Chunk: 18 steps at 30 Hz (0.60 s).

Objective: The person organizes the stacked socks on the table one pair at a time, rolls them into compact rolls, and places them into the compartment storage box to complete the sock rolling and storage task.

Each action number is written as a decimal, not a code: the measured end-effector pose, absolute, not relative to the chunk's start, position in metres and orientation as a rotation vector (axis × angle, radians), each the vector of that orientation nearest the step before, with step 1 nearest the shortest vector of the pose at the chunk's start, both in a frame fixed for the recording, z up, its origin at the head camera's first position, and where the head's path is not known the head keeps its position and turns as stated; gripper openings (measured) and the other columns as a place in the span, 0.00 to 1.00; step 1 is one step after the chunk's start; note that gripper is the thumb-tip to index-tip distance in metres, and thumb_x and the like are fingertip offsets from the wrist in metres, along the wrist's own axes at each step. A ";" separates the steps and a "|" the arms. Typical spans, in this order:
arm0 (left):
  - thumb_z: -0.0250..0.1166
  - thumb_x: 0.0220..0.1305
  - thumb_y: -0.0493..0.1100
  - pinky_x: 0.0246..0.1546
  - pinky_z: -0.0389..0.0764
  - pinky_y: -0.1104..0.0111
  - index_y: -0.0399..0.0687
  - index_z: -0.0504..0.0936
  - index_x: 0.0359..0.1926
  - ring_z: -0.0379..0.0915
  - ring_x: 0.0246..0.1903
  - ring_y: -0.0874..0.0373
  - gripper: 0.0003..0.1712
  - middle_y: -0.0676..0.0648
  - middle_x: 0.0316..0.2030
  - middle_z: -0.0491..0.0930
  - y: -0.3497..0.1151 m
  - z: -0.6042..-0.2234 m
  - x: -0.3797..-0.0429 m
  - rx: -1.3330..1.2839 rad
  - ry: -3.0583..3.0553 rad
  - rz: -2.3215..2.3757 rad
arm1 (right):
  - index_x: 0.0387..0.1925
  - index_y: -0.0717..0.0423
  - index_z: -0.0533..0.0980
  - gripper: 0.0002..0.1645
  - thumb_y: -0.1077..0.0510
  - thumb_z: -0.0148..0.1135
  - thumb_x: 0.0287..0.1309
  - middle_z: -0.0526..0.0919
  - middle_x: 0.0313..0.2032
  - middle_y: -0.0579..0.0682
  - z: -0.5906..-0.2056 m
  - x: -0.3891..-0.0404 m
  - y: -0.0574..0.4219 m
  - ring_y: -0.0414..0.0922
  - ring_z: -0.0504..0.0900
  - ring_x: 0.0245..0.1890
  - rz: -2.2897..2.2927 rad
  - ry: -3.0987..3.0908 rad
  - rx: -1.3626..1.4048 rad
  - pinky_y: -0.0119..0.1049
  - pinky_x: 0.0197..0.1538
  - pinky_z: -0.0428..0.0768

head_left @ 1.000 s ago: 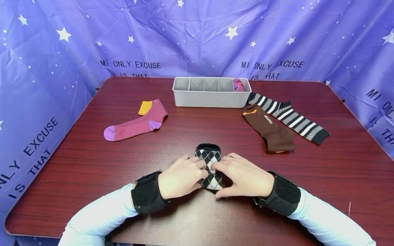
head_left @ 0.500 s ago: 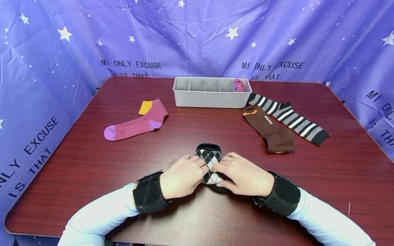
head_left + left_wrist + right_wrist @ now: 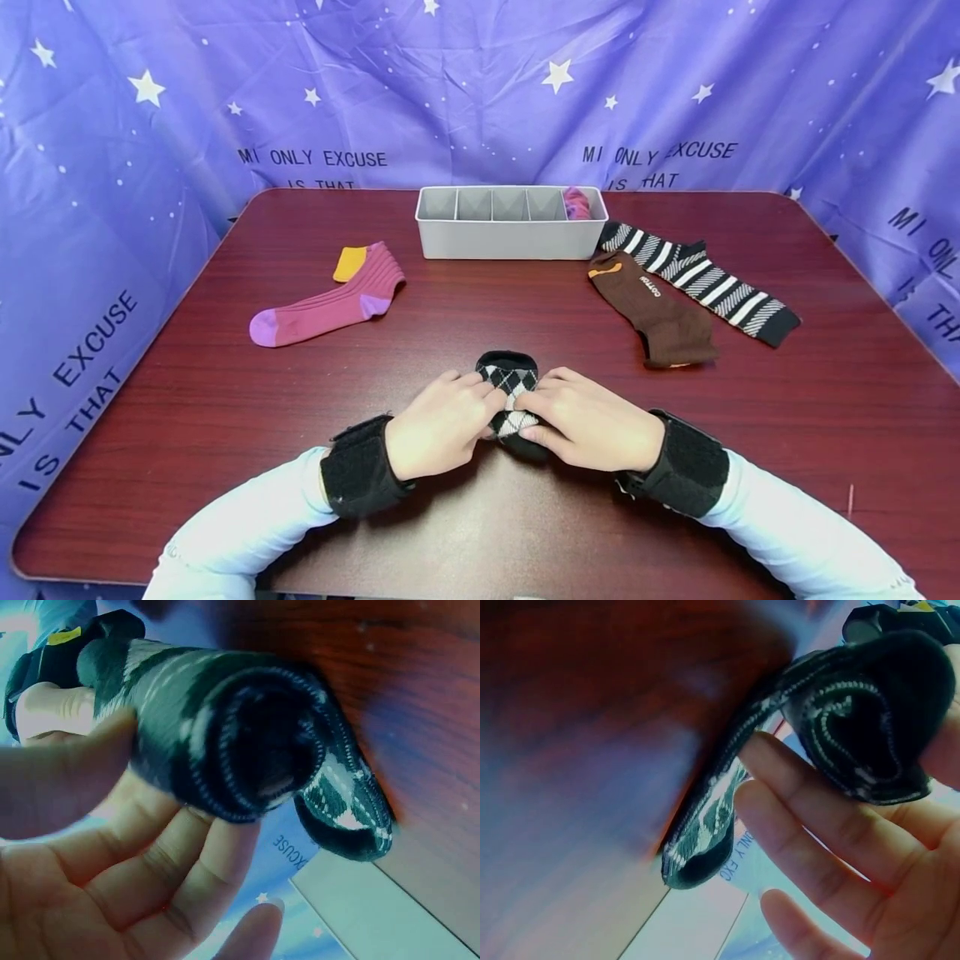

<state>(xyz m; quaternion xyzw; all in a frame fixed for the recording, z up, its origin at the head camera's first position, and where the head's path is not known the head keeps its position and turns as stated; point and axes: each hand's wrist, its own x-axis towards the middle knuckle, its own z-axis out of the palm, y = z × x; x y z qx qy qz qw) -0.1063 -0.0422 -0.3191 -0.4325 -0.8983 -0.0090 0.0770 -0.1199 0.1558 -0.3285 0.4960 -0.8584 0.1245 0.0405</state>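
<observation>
A black, white and grey argyle sock lies on the table with its near end rolled up and its dark cuff flat toward the box. My left hand grips the roll from the left, thumb on the near side and fingers on the far side. From the right, my right hand pinches the same roll between thumb and fingers. The coiled layers of the argyle roll show end-on in the left wrist view. In the right wrist view, the flat part of the sock stretches out past the fingertips.
A grey divided box stands at the back, a pink-purple rolled sock in its rightmost compartment. A pink sock with a yellow cuff lies left. A brown sock and a black-and-white striped sock lie right.
The near end of the argyle sock has turned over and moved away from the front edge into a shorter, thicker roll. Both hands have shifted slightly forward with it.
</observation>
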 end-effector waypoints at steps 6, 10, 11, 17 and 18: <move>0.63 0.47 0.43 0.29 0.71 0.67 0.51 0.67 0.34 0.72 0.29 0.60 0.14 0.55 0.24 0.76 -0.044 -0.320 -0.109 -1.328 -2.727 -0.197 | 0.33 0.48 0.71 0.08 0.50 0.52 0.53 0.69 0.23 0.33 -0.330 -0.122 0.158 0.33 0.66 0.26 0.397 -2.615 1.519 0.31 0.43 0.64; 0.61 0.49 0.41 0.27 0.71 0.67 0.52 0.69 0.31 0.72 0.28 0.60 0.09 0.56 0.24 0.75 -0.045 -0.324 -0.113 -1.293 -2.792 -0.245 | 0.30 0.48 0.70 0.05 0.52 0.54 0.51 0.69 0.23 0.35 -0.331 -0.124 0.157 0.33 0.65 0.25 0.395 -2.563 1.510 0.32 0.42 0.64; 0.60 0.48 0.40 0.26 0.71 0.67 0.53 0.70 0.31 0.71 0.28 0.60 0.08 0.56 0.24 0.75 -0.045 -0.324 -0.114 -1.273 -2.798 -0.240 | 0.30 0.48 0.71 0.05 0.52 0.54 0.51 0.69 0.23 0.35 -0.332 -0.124 0.157 0.33 0.66 0.25 0.402 -2.549 1.501 0.32 0.41 0.65; 0.60 0.43 0.36 0.23 0.69 0.69 0.54 0.74 0.28 0.68 0.26 0.59 0.09 0.56 0.25 0.73 -0.046 -0.325 -0.115 -1.199 -2.755 -0.188 | 0.30 0.47 0.72 0.10 0.46 0.55 0.50 0.70 0.26 0.37 -0.328 -0.123 0.153 0.31 0.65 0.29 0.468 -2.491 1.454 0.29 0.42 0.64; 0.60 0.43 0.36 0.22 0.69 0.69 0.54 0.74 0.28 0.68 0.26 0.59 0.09 0.56 0.25 0.73 -0.046 -0.325 -0.115 -1.193 -2.752 -0.185 | 0.30 0.47 0.72 0.12 0.44 0.55 0.49 0.70 0.26 0.37 -0.327 -0.122 0.152 0.31 0.65 0.29 0.478 -2.479 1.464 0.29 0.42 0.64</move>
